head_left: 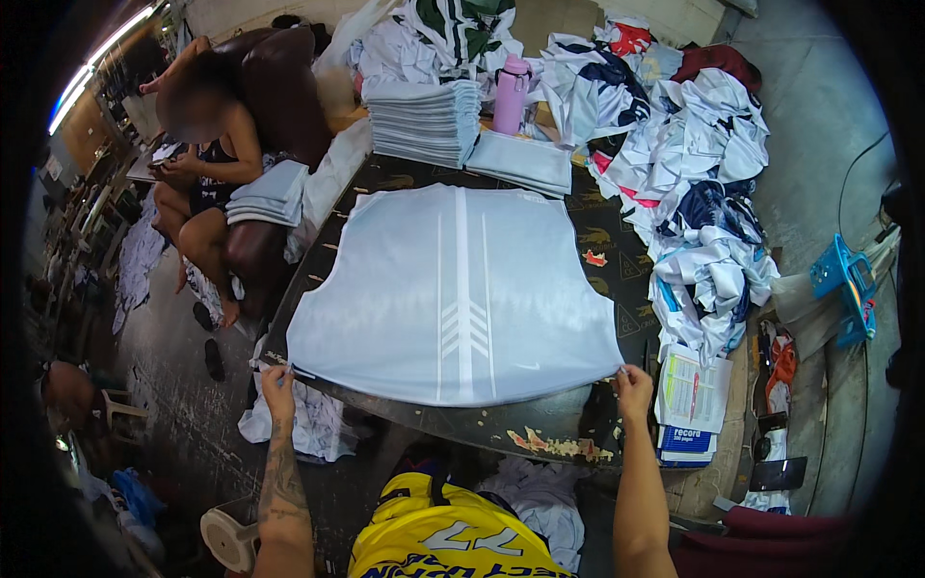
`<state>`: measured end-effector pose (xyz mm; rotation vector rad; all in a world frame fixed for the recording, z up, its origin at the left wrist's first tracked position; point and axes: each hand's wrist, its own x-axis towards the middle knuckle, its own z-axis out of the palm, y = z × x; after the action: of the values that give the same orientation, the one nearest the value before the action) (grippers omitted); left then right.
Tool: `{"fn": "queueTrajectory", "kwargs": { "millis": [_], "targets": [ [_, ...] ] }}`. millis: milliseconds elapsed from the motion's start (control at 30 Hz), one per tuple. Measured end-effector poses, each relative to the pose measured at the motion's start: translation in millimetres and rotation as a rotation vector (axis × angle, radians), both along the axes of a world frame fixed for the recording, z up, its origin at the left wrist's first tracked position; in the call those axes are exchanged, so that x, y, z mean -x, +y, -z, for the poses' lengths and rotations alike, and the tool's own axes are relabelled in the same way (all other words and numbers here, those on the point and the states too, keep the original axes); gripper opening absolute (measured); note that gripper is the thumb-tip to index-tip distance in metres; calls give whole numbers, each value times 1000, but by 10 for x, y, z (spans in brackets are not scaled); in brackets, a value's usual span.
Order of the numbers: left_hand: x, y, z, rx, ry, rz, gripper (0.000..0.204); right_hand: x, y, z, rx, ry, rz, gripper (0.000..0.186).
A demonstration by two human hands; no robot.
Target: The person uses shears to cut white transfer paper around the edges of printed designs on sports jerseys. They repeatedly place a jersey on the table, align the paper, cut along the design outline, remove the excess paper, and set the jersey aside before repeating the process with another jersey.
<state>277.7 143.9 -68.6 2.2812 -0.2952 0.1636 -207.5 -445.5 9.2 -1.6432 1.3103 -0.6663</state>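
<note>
A light grey sleeveless jersey with white stripes and chevrons down its middle lies spread flat on a dark, worn table. Its bottom edge faces me. At the near left corner, my left hand pinches the hem. My right hand has its fingers closed on the opposite near corner. Beyond the jersey's neck edge stand a tall stack of folded grey garments and a lower folded pile.
A pink bottle stands behind the stacks. Heaped white and navy cloth lines the right side, above papers and a blue record book. At left, a person sits beside folded garments. A blue plastic basket hangs far right.
</note>
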Motion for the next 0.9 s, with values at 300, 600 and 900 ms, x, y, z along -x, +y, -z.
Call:
{"fn": "queueTrajectory", "kwargs": {
  "millis": [300, 600, 900],
  "targets": [
    [495, -1078, -735, -225, -201, 182, 59, 137, 1071, -308, 280, 409, 91, 44],
    [414, -5533, -585, -410, -108, 1075, 71, -1200, 1136, -329, 246, 792, -288, 63],
    [870, -5915, -765, 38, -181, 1198, 52, -39, 1039, -350, 285, 790, 176, 62]
  ]
}}
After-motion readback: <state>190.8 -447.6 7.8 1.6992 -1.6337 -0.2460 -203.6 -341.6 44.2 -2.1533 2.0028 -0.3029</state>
